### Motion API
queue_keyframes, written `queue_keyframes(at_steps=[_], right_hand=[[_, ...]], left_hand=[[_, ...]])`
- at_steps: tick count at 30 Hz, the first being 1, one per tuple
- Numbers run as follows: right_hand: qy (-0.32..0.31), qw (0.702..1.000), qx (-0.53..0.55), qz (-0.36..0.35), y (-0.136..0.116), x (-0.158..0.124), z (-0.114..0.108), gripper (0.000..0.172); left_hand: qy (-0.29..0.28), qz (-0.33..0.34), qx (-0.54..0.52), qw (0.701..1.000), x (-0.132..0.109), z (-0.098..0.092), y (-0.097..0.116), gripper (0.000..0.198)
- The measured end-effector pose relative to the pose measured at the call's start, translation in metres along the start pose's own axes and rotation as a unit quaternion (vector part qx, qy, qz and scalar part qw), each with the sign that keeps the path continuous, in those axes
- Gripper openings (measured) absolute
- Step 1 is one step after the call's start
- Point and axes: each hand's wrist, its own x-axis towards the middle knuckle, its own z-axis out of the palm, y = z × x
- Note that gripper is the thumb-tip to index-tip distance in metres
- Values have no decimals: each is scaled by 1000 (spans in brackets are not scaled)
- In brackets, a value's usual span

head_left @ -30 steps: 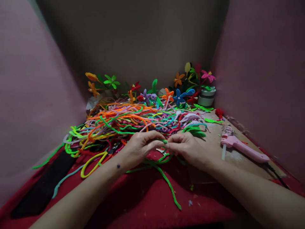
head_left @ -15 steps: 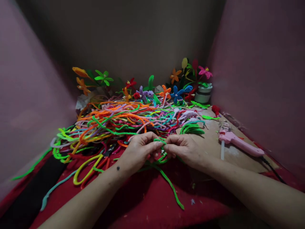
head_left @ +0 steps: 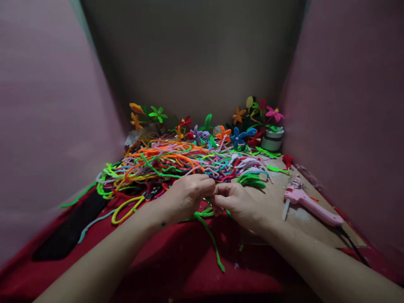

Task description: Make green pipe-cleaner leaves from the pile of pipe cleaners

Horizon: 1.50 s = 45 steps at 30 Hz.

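Note:
My left hand (head_left: 191, 193) and my right hand (head_left: 235, 202) meet above the front of the table, fingertips touching or nearly so. Both are closed in a pinch on a green pipe cleaner (head_left: 212, 240), which loops below the fingers and trails toward me. The part between my fingertips is mostly hidden by the left hand, whose back is turned up. Just behind the hands lies a heap of coloured pipe cleaners (head_left: 164, 153). Right of it rests a bundle of green pipe-cleaner pieces (head_left: 251, 181).
A pink glue gun (head_left: 311, 204) with a glue stick and black cord lies on a cardboard sheet (head_left: 268, 229). Pipe-cleaner flowers (head_left: 238, 136) and a pale jar (head_left: 272, 139) stand at the back. Yellow-handled scissors (head_left: 118, 212) and a black strip (head_left: 69, 229) lie left on red cloth (head_left: 151, 269).
My left hand has rolled over, now covering the green strand between my fingertips. The camera view has shifted, so the heap and flowers appear lower, with those on the left farther right.

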Motion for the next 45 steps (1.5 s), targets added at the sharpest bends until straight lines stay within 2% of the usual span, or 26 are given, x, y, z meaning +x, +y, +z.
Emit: queue_keyframes(at_steps=[3,5,7,8,10,13,15,18,22,24,28,33,38,41,45], right_hand=[[-5,1000,5,-13,-1,-1,-1,9],[-1,1000,2,-22,-1,0,-2,9],[10,999,8,-40,-1,1,-4,10],[19,998,13,-51,-2,2,-5,11],[40,997,20,-64,-2,3,-6,12],[58,996,25,-57,-2,4,-7,13],[66,996,38,-55,0,5,-6,13],[81,994,48,-62,3,7,-6,14],[69,992,86,-54,9,11,-7,10],[74,992,92,-47,11,13,-7,9],[87,993,66,-49,12,13,-6,8],[96,992,70,-48,16,12,-5,7],[82,992,97,-23,18,13,-5,7],[65,993,99,-9,14,12,-5,8],[40,997,67,13,8,10,-5,8]], left_hand=[[-50,22,27,998,6,-7,3,20],[-39,-2,15,999,10,-10,5,18],[-3,-67,-54,996,11,-10,5,14],[14,-111,-112,987,11,-10,4,11],[33,-194,-254,947,9,-8,1,10],[35,-248,-409,877,6,-1,-8,19],[48,-250,-455,853,5,6,-13,19],[82,-250,-478,838,7,17,-15,21],[132,-260,-502,814,8,27,-14,23],[135,-270,-488,819,7,29,-11,22],[125,-270,-433,851,7,28,-5,21],[98,-319,-377,864,10,24,0,18],[85,-308,-287,903,11,20,-3,11],[56,-296,-266,916,10,16,-3,10],[8,-295,-275,915,11,12,-3,10]])
